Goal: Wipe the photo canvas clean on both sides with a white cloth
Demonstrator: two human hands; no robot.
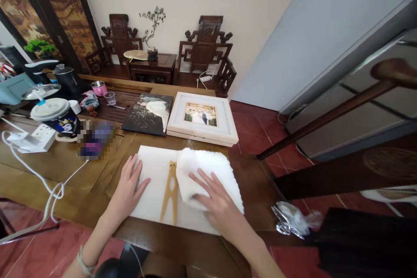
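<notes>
One pot [152, 55] is holding one tree [157, 16]; left hand [129, 184], spread, is touching one white board [154, 169], right hand [216, 197], outstretched, one white cloth [195, 163]

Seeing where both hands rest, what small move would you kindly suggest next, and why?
Perhaps slide the white cloth lightly over the white board with the right hand, as its fingers lie spread on the cloth, while the left hand rests at the board's left side and could steady it.

A scalloped white cloth [225, 171] lies over the right part of a flat white board [152, 202]
</notes>
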